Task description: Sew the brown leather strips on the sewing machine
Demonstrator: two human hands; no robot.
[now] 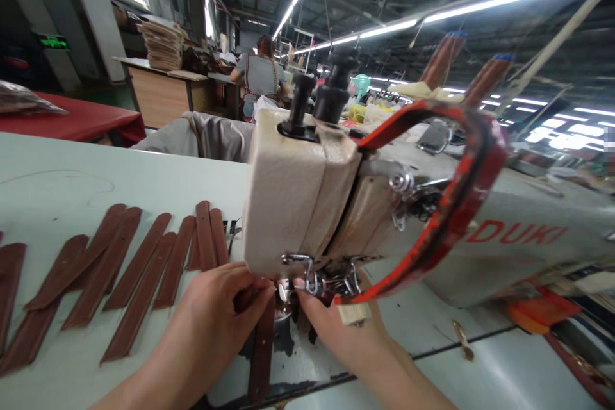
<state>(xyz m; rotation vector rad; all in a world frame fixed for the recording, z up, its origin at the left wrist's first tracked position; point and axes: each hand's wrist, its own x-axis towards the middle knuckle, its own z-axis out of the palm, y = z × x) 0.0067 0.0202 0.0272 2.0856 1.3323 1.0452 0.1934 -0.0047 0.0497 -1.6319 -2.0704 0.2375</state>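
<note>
A white sewing machine (298, 186) stands in front of me, its presser foot (287, 291) low over the bed. My left hand (223, 307) pinches a brown leather strap (262, 359) just left of the foot. Small holes show in the strap, which hangs down toward me along the bed. My right hand (336, 320) is at the right of the foot, its thumb stretched toward the needle. Thread guides and the lower end of a red-orange curved guard (473, 154) hide most of its fingers, so its grip cannot be made out.
Several loose brown leather straps (139, 288) lie on the pale table (144, 173) at the left. Brown thread cones (442, 61) stand behind the machine. Farther back, a person (262, 73) sits near a desk with a stack of sheets (161, 43). A red-covered table (72, 118) is at the far left.
</note>
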